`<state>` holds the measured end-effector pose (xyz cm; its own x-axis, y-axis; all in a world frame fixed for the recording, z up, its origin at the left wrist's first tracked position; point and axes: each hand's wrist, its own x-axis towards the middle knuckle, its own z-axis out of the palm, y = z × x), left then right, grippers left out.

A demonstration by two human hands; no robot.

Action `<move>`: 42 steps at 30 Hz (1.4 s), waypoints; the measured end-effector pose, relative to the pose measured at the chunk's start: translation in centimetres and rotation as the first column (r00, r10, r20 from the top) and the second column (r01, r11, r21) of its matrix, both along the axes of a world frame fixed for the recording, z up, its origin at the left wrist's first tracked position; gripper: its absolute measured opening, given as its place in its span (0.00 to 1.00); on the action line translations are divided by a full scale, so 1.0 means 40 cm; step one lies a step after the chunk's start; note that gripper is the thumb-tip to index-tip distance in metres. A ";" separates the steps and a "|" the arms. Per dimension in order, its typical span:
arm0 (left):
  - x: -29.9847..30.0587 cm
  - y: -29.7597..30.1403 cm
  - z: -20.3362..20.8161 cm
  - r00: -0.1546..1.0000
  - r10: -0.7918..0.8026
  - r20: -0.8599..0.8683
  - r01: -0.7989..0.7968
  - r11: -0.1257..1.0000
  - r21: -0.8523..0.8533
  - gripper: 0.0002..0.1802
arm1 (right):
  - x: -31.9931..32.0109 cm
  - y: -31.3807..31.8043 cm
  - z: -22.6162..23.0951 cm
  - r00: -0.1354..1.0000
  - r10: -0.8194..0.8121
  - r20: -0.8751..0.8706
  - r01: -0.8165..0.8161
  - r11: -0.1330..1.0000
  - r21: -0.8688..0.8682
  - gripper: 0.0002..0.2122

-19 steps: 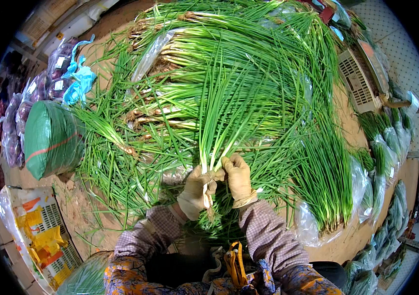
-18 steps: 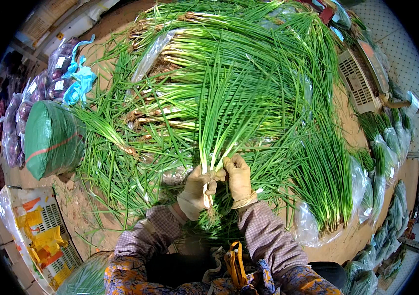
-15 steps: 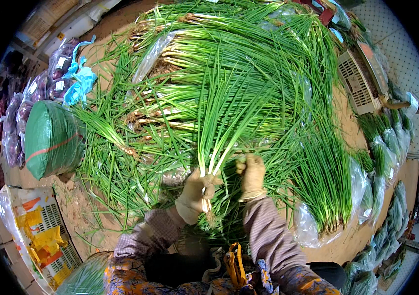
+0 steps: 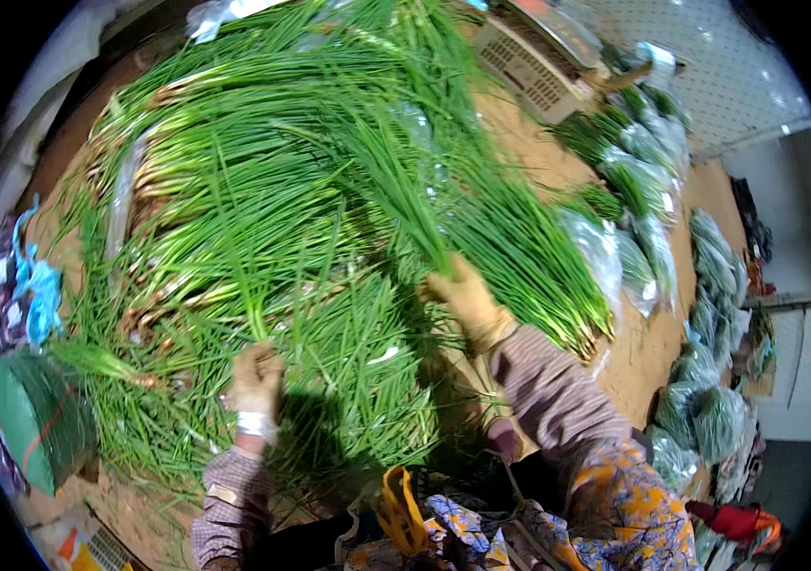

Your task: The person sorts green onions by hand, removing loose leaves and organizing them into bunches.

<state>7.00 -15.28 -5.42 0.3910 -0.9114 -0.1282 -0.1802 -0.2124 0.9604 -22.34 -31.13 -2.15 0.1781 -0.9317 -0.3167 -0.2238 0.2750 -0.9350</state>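
My right hand [image 4: 467, 303], in a pale work glove, is closed around a bunch of scallions [image 4: 405, 195]. Their green leaves fan up and to the left over the large heap; the bunch's lower end is hidden by the hand. Lower left, my gloved left hand [image 4: 256, 379] is closed, with a few blurred scallion leaves [image 4: 253, 300] rising from it. Beyond both hands lies a broad pile of scallions [image 4: 234, 186], white root ends to the left. Right of my right hand, another row of scallions [image 4: 543, 271] points its roots toward me. Loose leaves [image 4: 367, 366] cover the ground between my hands.
A green wrapped bundle [image 4: 39, 419] stands at left beside blue ties [image 4: 41, 290]. Plastic-bagged greens [image 4: 638, 262] line the right side, with more bags [image 4: 719, 419] behind. A beige crate [image 4: 524, 71] sits at the far right. Brown ground [image 4: 648, 366] shows between the rows.
The view has swung to the right. My hands have moved apart. The small scallion bunch has left my left hand, and my right hand now grips scallions.
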 end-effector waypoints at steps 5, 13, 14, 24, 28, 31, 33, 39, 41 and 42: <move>0.070 -0.028 -0.142 0.867 -0.028 0.498 -0.086 0.975 0.203 0.23 | -0.556 -0.075 0.098 0.522 -0.088 -0.848 -0.242 0.938 -0.247 0.23; 0.144 -0.069 -0.204 0.912 -0.103 0.397 -0.035 0.945 0.326 0.16 | -0.686 -0.024 0.084 -0.058 0.354 -0.934 0.065 0.934 0.350 0.27; 0.132 -0.067 -0.199 0.935 -0.054 0.350 -0.049 0.959 0.278 0.15 | -0.665 -0.039 0.084 -0.078 0.332 -0.940 0.059 0.943 0.328 0.26; 0.096 -0.124 -0.161 0.912 -0.136 0.387 -0.001 0.942 0.335 0.18 | -0.065 -0.010 0.093 0.461 0.364 -0.809 -0.749 0.649 -0.135 0.22; 0.089 -0.065 -0.075 0.798 0.101 -0.594 0.083 0.958 0.274 0.13 | 0.192 0.083 0.036 0.799 0.538 -0.270 -0.590 0.787 -0.177 0.17; 0.051 -0.034 0.002 0.600 0.143 -0.787 0.090 0.966 0.244 0.17 | 0.328 0.114 0.006 0.884 0.467 -0.039 -0.464 0.884 0.064 0.17; 0.039 0.000 0.020 0.542 0.048 -0.839 0.110 0.986 0.128 0.16 | 0.405 0.134 -0.027 0.950 0.309 -0.044 -0.305 0.948 0.089 0.21; 0.022 0.000 0.043 0.540 0.146 -0.829 0.068 0.974 0.217 0.12 | 0.459 0.128 0.000 0.843 0.517 -0.149 -0.487 0.850 0.199 0.14; 0.046 0.012 0.025 0.598 0.141 -0.789 0.018 0.982 0.189 0.14 | 0.447 0.145 0.024 0.675 0.633 -0.379 -0.713 0.691 -0.115 0.13; 0.041 0.006 0.028 0.606 0.154 -0.780 -0.014 0.983 0.183 0.14 | 0.425 0.146 0.038 0.584 0.626 -0.517 -0.801 0.550 -0.238 0.13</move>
<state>8.65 -15.05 -4.31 0.1481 -0.8229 -0.5485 0.6574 -0.3324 0.6762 -5.32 -25.28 -0.62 0.8070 -0.5760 -0.1303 -0.4774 -0.5063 -0.7182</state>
